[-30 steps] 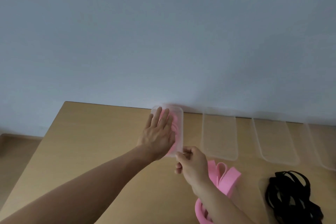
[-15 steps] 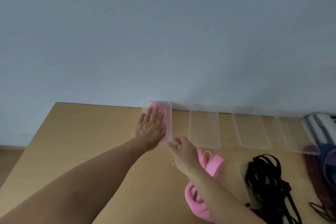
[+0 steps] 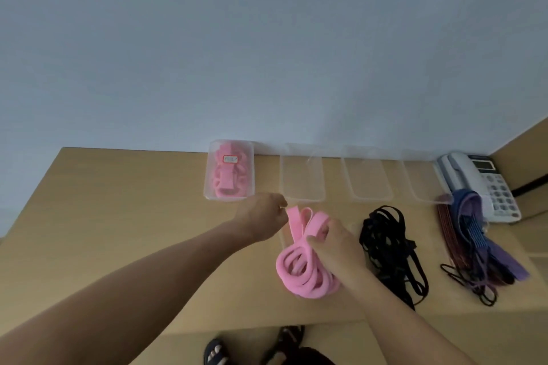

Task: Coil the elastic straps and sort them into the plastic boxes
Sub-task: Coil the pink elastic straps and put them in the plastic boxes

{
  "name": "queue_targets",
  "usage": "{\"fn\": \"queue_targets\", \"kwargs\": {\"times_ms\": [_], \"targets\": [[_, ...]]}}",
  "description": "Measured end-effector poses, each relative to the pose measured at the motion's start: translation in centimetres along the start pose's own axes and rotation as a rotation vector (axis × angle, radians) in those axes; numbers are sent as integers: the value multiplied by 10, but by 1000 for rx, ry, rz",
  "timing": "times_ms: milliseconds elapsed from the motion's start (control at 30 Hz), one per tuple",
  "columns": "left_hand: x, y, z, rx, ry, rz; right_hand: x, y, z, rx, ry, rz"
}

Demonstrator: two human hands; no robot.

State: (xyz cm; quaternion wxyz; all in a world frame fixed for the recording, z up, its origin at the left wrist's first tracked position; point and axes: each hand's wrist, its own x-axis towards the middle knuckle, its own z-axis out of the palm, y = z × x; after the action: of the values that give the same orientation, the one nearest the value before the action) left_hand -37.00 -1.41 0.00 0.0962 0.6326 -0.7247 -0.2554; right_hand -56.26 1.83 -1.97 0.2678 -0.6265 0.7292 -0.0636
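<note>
Left hand [image 3: 261, 220] is pinching and right hand [image 3: 336, 244] is holding the pink elastic strap [image 3: 298, 274], probably starting its coil; the next move is calling for tight winding.

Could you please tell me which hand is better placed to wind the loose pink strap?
Probably the left hand: it is at the free end of the pink strap, while the right hand holds the loops.

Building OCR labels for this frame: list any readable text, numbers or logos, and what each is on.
Nothing here is legible.
On the leftmost box, a red-bordered sticker: print blurred, unreadable.
On the telephone, the display panel: too blurred to read.
On its keypad: key marks too small to read.
The pink strap being handled: no print visible.
</note>
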Motion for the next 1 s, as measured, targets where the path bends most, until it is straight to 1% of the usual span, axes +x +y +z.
{"fn": "queue_targets", "kwargs": {"times_ms": [133, 233, 333, 400, 433, 533, 633, 700, 733, 800, 867, 900, 933, 1000], "targets": [[-14, 5, 1, 11, -104, -54, -2, 6, 12, -51, -152, -12], [-21, 9, 0, 26, -157, -81, 1, 5, 14, -106, -196, 53], [-26, 20, 1, 26, -202, -98, 4, 7, 12, -116, -207, 23], [-26, 30, 0, 23, -217, -82, 7, 10, 6, -13, -250, -35], [-25, 35, -1, 24, -229, -66, 9, 10, 0, 83, -287, -40], [-24, 41, -7, 27, -305, -19, 17, 11, -22, 461, -409, 50], [-25, 43, -18, 96, -407, 5, 27, 7, -52, 742, -464, 114], [-27, 49, -25, 88, -372, 50, 32, 4, -71, 963, -496, 163], [-28, 54, -29, 37, -314, 87, 34, 3, -80, 1049, -512, 186], [-28, 67, -38, -106, -151, 163, 35, 1, -97, 1123, -550, 210], [-27, 82, -49, -211, -10, 188, 35, -2, -113, 1085, -583, 184], [-26, 88, -55, -261, 24, 176, 34, -3, -121, 1022, -575, 153], [-25, 95, -60, -310, 40, 155, 33, -5, -131, 928, -533, 101], [-21, 106, -71, -386, 61, 101, 32, -10, -154, 733, -358, -42]]}}
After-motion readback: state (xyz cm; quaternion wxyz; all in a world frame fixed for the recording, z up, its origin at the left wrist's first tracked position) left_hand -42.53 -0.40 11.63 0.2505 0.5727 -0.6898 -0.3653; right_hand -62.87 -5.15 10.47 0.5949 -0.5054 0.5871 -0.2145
